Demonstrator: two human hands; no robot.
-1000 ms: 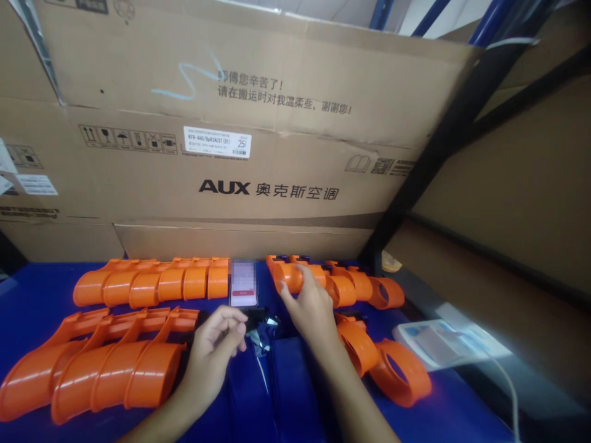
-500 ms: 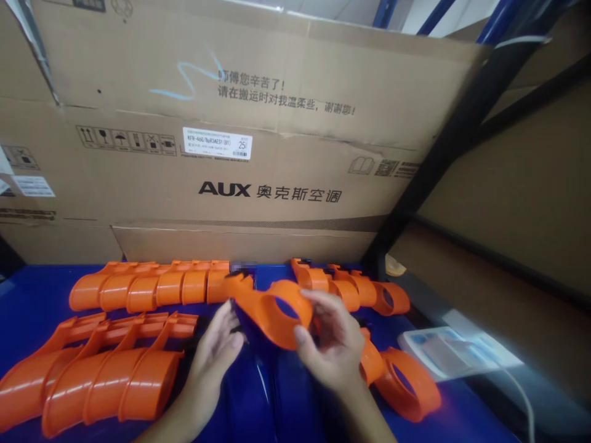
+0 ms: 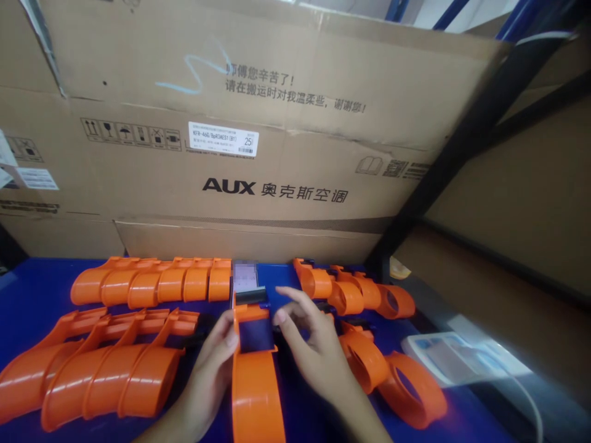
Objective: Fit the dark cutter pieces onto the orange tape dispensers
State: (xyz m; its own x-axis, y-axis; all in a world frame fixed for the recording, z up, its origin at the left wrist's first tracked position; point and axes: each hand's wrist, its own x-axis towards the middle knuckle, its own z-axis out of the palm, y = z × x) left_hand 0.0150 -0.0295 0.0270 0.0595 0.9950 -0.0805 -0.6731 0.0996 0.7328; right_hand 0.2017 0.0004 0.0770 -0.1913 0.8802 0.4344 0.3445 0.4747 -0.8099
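An orange plastic tape dispenser (image 3: 257, 394) stands between my hands over the blue surface, its wide band toward me. Its far end carries a black toothed strip (image 3: 250, 295), and a square opening shows below that. My left hand (image 3: 217, 351) grips the frame from the left side, thumb near the opening. To the right, my right hand (image 3: 314, 344) hovers with thumb and forefinger apart, holding nothing that I can see. More orange dispensers lie in rows on the left (image 3: 108, 381) and on the right (image 3: 413, 391).
A large cardboard box (image 3: 286, 135) forms a wall behind the blue table (image 3: 37, 277). A black slanted post (image 3: 429, 178) rises at the right. Near it lies a white device (image 3: 447, 357) with a cable. A small pale card (image 3: 244, 277) is behind the held dispenser.
The dispenser has turned from sideways to lengthwise and come lower. My right hand has let go of its ring; my left hand has closed on its frame.
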